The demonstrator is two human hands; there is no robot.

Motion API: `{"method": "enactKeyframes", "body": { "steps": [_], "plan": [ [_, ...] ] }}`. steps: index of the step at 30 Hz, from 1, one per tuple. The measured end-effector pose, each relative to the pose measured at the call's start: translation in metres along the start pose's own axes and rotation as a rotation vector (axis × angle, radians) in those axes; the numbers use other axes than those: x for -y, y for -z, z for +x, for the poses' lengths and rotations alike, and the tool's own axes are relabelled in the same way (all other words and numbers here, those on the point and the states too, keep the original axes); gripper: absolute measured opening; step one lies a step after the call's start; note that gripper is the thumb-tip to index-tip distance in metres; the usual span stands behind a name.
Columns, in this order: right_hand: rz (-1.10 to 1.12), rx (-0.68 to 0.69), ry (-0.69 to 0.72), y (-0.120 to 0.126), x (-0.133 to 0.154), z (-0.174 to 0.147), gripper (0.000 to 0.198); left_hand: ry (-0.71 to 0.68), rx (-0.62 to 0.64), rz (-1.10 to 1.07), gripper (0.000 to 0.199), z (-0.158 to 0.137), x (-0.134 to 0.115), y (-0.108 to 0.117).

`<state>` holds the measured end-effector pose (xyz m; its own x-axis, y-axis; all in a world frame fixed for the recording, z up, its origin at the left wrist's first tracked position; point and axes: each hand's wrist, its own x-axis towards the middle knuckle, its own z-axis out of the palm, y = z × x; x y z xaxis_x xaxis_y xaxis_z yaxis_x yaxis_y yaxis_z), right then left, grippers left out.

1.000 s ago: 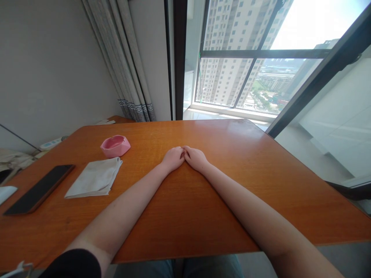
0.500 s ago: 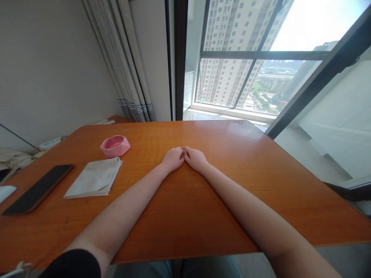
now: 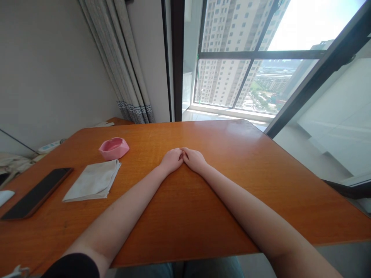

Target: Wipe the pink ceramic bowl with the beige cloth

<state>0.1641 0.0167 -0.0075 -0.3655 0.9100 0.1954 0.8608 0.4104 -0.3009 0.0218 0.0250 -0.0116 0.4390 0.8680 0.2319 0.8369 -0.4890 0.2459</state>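
where fingertips meet, left hand (image 3: 172,159), right hand (image 3: 193,159)

Both forearms are bare from above the elbow down to the wrists, with no watch, bracelet or ring showing. The left hand (image 3: 172,160) and the right hand (image 3: 194,159) are bare as well, without gloves, and the fingers look short and rounded. On the left upper arm sits the edge of a black sleeve (image 3: 72,266), plain and smooth, ending in a curved hem. The right arm shows no sleeve within view. At the bottom edge, grey-blue trousers (image 3: 185,270) cover the lap, with a dark seam line between the two legs.
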Motion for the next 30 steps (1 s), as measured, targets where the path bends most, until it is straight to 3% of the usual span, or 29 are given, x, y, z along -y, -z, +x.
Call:
{"method": "enactKeyframes", "body": {
  "steps": [13,17,20,22,26,28,30],
  "plan": [
    [0.01,0.002,-0.024,0.0,-0.003,0.002,0.029,-0.029,0.022,0.01,0.021,-0.002,-0.002,0.005],
    [0.005,0.011,0.003,-0.001,-0.005,0.003,0.029,-0.096,0.033,0.052,0.02,-0.009,0.005,0.021],
    [0.022,-0.001,0.026,-0.001,-0.006,0.003,0.029,-0.096,-0.103,0.12,0.021,-0.025,0.025,0.043],
    [0.032,-0.006,0.021,-0.002,-0.006,0.003,0.028,0.022,-0.262,0.195,0.024,-0.041,0.045,0.06],
    [0.048,0.001,0.013,-0.002,-0.006,0.003,0.028,0.431,-0.494,0.364,0.041,-0.074,0.093,0.087],
    [0.051,-0.004,0.013,-0.002,-0.006,0.002,0.028,0.599,-0.461,0.398,0.054,-0.085,0.113,0.094],
    [0.051,-0.011,0.012,-0.002,-0.007,0.002,0.028,0.685,-0.338,0.403,0.057,-0.09,0.128,0.096]
  ]
}}
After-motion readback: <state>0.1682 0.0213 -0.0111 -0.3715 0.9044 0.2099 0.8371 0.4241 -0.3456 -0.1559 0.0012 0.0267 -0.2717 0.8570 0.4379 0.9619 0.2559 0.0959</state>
